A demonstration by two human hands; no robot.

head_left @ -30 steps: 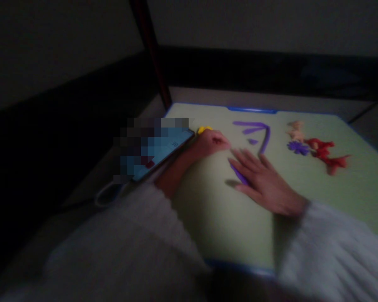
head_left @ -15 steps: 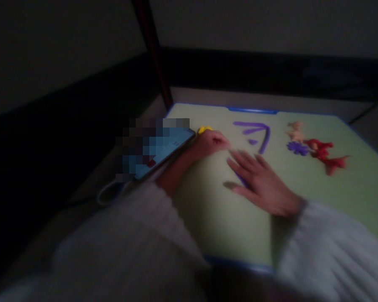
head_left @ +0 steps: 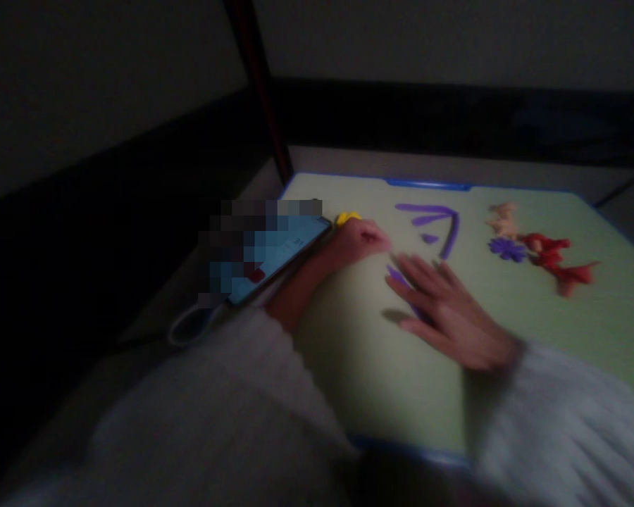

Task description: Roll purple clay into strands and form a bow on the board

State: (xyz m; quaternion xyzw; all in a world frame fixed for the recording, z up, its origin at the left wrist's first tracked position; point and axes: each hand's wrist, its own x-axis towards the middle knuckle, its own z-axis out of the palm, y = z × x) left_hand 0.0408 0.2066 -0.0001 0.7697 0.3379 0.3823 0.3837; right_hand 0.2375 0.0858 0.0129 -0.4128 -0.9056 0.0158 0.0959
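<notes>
My right hand (head_left: pixel 444 303) lies flat with fingers spread over a purple clay roll (head_left: pixel 396 275). The roll's tip shows past the fingers and the rest is mostly under the hand. Curled into a loose fist, my left hand (head_left: pixel 364 238) rests on the pale board (head_left: pixel 380 359); nothing shows in it. A yellow clay lump (head_left: pixel 347 217) sits just behind that fist. Farther back, thin purple strips (head_left: pixel 425 208) lie joined at an angle, with a small purple triangular piece (head_left: pixel 429 239) by them.
A phone (head_left: pixel 296 243) lies left of my left forearm, a white cable loop (head_left: pixel 182 327) near it. Toward the right are a purple flower-shaped piece (head_left: pixel 507 249), a beige figure (head_left: pixel 503 220) and red clay pieces (head_left: pixel 573 276). The board has a blue edge (head_left: pixel 427 184).
My right hand has slid slightly back toward me, and more of the purple roll's tip shows. The whole view has shifted a little. My left hand stays in its fist.
</notes>
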